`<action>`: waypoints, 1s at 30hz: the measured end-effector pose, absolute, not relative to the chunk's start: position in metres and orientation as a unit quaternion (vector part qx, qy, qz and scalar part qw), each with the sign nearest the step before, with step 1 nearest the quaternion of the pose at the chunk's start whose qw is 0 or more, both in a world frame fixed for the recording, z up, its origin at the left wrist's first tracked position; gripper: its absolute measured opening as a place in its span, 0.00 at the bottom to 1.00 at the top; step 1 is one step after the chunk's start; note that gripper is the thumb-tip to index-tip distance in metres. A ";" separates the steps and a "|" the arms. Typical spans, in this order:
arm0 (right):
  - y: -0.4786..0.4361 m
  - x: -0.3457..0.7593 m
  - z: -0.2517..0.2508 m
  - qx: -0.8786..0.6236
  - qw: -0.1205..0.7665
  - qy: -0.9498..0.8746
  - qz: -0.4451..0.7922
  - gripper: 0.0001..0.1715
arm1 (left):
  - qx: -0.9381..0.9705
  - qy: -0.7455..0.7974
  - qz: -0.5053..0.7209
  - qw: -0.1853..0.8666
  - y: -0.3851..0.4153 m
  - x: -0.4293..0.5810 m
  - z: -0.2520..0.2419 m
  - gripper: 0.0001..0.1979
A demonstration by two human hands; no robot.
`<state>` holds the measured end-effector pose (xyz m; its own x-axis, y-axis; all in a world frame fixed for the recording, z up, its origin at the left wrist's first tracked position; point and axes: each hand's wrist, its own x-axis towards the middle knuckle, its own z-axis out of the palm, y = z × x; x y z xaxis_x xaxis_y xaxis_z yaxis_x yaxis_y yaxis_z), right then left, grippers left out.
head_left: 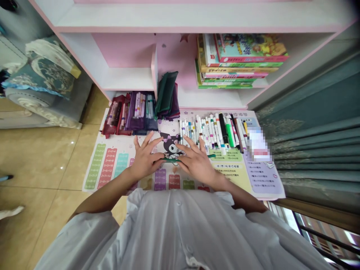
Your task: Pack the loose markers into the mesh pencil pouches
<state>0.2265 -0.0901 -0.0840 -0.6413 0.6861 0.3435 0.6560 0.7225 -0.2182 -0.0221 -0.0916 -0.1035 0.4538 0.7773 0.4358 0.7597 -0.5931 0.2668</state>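
Observation:
My left hand (pixel 146 159) is over the middle of the printed mat, its fingertips spread and its thumb side pinching a green mesh pouch (pixel 170 160). This pouch shows edge-on as a thin strip, and most of it is hidden. My right hand (pixel 198 161) grips the same pouch from the other side, fingers stretched above it; a bit of green sticks out past its right edge. Just beyond the right hand, a row of markers (pixel 209 129) lies side by side on the mat. Red and purple pouches (pixel 115 116) filled with markers lie beyond the left hand.
Dark green and purple pouches (pixel 167 95) lean against the shelf divider. A pink-and-white shelf (pixel 180 28) spans the back, with stacked books (pixel 239 62) on the right. A blurred-out phone-like object (pixel 258 144) lies at the mat's (pixel 92 170) right; curtains (pixel 315 138) hang beside it.

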 end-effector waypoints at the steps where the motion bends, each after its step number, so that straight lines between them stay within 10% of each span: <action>1: -0.091 0.225 -0.084 -0.374 0.200 -0.904 0.045 0.12 | 0.853 0.453 0.259 0.021 -0.091 -0.025 -0.102 0.08; 8: -0.086 0.221 -0.108 -0.392 0.207 -0.895 0.036 0.14 | 0.843 0.475 0.251 0.030 -0.087 -0.037 -0.108 0.08; 13: -0.082 0.222 -0.116 -0.399 0.227 -0.888 0.015 0.13 | 0.802 0.530 0.272 0.037 -0.084 -0.043 -0.119 0.27; 30: -0.038 0.166 -0.094 -0.434 0.118 -0.855 0.257 0.17 | 0.813 0.489 0.293 0.117 -0.074 -0.051 -0.131 0.14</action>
<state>0.1657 -0.0384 -0.0943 -0.5960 0.8027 -0.0207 0.6808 0.4914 -0.5432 -0.0508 -0.0736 -0.1308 0.3498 0.8637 0.3628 0.7270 -0.4945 0.4763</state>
